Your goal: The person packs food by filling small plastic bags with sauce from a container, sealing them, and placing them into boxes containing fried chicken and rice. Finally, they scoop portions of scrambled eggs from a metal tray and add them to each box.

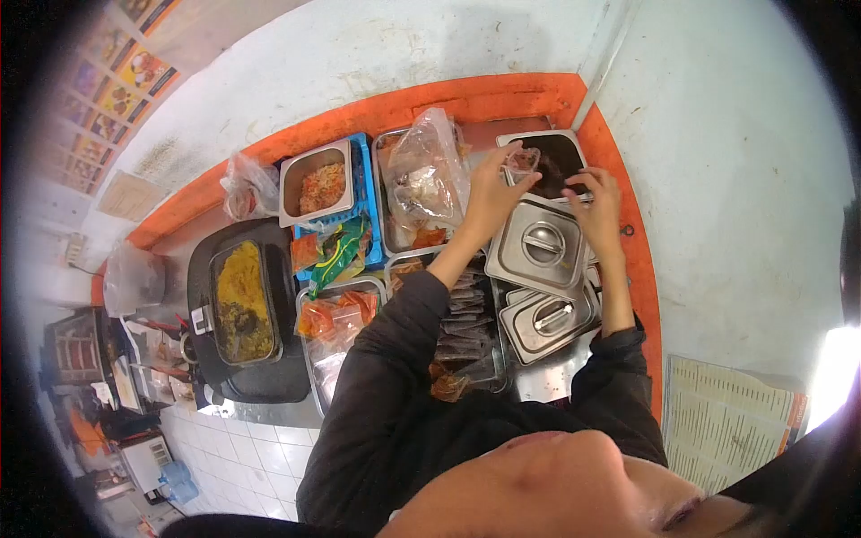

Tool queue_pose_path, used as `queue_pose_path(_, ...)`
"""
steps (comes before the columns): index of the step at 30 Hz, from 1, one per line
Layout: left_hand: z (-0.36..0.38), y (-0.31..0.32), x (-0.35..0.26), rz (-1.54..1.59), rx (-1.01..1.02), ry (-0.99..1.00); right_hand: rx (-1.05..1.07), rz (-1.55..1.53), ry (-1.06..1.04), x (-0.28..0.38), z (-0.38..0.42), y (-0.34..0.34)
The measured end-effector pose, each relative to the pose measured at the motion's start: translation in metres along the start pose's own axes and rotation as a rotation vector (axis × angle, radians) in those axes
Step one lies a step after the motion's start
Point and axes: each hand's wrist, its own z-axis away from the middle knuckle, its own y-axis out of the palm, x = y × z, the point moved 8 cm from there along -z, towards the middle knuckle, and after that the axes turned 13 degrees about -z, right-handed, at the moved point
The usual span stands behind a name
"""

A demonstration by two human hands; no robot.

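The person stood over a crowded bench (pixel 547 381) of steel food pans, both arms stretched to its far right corner. The left hand (pixel 491 199) was closed around a small clear cup (pixel 522 162), holding it just at the rim of an open pan (pixel 558 161) with dark contents. The right hand (pixel 599 202) rested at the near edge of that same pan, fingers curled; whether it gripped a spoon or anything else could not be told, since the fingers hid it.

By the look of it, the step in hand was portioning: the cup was held up at the dark pan, ready to take some of what lay in it. The next move would call for a steady cup kept level and close over the pan, so that nothing dripped onto the lidded pan (pixel 538 247) just below, or on the second lid (pixel 549 319) nearer the body.

To the left stood a clear bag (pixel 426 170) of food, a pan of chopped mix (pixel 318 184) on a blue crate (pixel 363 193), sachets (pixel 466 314) in a row, and a tray of yellow food (pixel 240 303).

As for writing, a printed sheet (pixel 731 412) on the right wall carried dense lines of text, too small to read. Picture cards (pixel 117 81) hung at the upper left, also unreadable. No brand could be made out.
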Motion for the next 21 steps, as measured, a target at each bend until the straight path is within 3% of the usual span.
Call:
queue_pose_path(1, 0.005, -0.004, -0.008, 0.005, -0.006, 0.018, -0.002, -0.009, -0.003, 0.018, -0.004, 0.003)
queue_pose_path(3, 0.019, -0.011, -0.027, 0.046, 0.013, -0.035, -0.024, -0.407, 0.181, 0.042, -0.005, 0.01)
queue_pose_path(7, 0.045, -0.039, -0.031, 0.289, -0.033, -0.115, -0.165, -0.516, 0.233, 0.081, 0.004, -0.007)
queue_pose_path(9, 0.062, -0.075, -0.037, 0.314, -0.113, -0.124, -0.099, -0.857, 0.688, 0.078, 0.021, 0.008)
queue_pose_path(11, 0.077, -0.107, -0.031, 0.382, -0.083, -0.299, -0.088, -1.047, 0.597, 0.103, 0.018, 0.017)
queue_pose_path(13, 0.093, -0.144, -0.023, 0.346, -0.181, -0.324, -0.044, -1.251, 0.553, 0.137, 0.014, 0.028)
queue_pose_path(16, 0.12, -0.206, -0.024, 0.079, -0.194, -0.176, 0.102, -1.269, 0.503, 0.185, 0.014, 0.059)
queue_pose_path(19, 0.161, -0.267, -0.01, 0.16, -0.256, -0.311, 0.192, -1.337, 0.465, 0.245, 0.019, 0.093)
queue_pose_path(21, 0.191, -0.321, -0.011, -0.003, -0.368, -0.28, 0.272, -1.23, 0.342, 0.294, 0.019, 0.111)
